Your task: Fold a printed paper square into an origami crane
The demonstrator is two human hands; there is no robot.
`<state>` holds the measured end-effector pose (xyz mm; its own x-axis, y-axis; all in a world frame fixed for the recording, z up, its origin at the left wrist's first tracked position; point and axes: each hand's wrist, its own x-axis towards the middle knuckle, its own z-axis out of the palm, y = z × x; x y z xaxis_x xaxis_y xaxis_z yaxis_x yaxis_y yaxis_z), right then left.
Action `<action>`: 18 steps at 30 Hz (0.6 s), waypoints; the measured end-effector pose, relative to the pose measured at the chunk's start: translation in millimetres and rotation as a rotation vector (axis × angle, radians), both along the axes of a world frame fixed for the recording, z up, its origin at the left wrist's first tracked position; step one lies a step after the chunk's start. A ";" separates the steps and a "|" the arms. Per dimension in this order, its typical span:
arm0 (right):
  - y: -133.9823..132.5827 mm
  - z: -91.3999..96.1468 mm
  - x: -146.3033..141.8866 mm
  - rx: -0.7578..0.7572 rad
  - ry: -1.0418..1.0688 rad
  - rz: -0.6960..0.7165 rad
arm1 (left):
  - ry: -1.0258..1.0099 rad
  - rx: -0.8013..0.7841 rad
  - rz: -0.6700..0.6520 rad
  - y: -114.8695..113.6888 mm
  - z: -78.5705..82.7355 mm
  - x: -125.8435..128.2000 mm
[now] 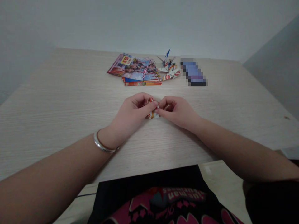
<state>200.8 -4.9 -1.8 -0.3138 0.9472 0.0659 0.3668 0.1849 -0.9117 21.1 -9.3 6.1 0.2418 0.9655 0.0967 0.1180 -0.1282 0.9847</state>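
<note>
A small folded piece of printed paper (153, 114), red, orange and white, sits between both hands at the middle of the pale wooden table (58, 93). My left hand (133, 113), with a silver bangle on its wrist, pinches the paper from the left with thumb and fingers closed. My right hand (176, 110) pinches the same paper from the right, fingers curled. Most of the paper is hidden by the fingers.
Farther back lie a stack of colourful printed sheets (136, 71), finished folded paper cranes (169, 69) and a blurred blue-purple object (193, 73). A wall stands behind the table. My dark patterned clothing shows at the near edge.
</note>
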 end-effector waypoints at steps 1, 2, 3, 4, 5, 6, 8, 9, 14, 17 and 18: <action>-0.5 0.1 -0.1 0.019 -0.018 0.011 | 0.002 0.002 0.000 -0.6 0.8 -0.2; -1.0 0.3 -0.2 0.044 -0.035 0.022 | 0.011 -0.001 0.000 -1.3 1.7 -0.6; -1.5 0.6 -0.3 0.071 -0.056 0.033 | 0.028 -0.008 -0.002 -1.9 2.5 -1.0; -2.0 1.1 -0.5 0.100 -0.079 0.044 | 0.045 -0.015 -0.008 -2.2 3.1 -1.5; -2.4 1.6 -0.8 0.123 -0.101 0.053 | 0.055 -0.018 -0.014 -2.3 3.4 -1.8; -2.6 2.2 -0.9 0.134 -0.121 0.062 | 0.059 -0.017 -0.018 -2.1 3.3 -2.1; -2.8 3.3 -1.0 0.117 -0.137 0.072 | 0.060 -0.007 -0.015 -0.7 2.0 -2.3; -2.6 3.7 -0.8 0.096 -0.135 0.071 | 0.064 0.002 -0.011 0.4 0.8 -2.3; 0.4 2.5 3.0 0.034 -0.122 0.034 | 0.022 0.018 -0.050 5.8 -6.6 -4.5; 2.9 0.7 5.8 0.001 -0.103 0.046 | 0.094 -0.004 -0.112 6.9 -8.3 -8.0; 3.7 0.2 6.5 -0.003 -0.097 0.052 | 0.132 -0.015 -0.125 6.9 -8.2 -9.0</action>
<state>207.3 -1.3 -1.7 -0.3669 0.9298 0.0295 0.4438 0.2028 -0.8729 12.1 -2.4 -2.1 0.3700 0.9281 0.0419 0.2302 -0.1353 0.9637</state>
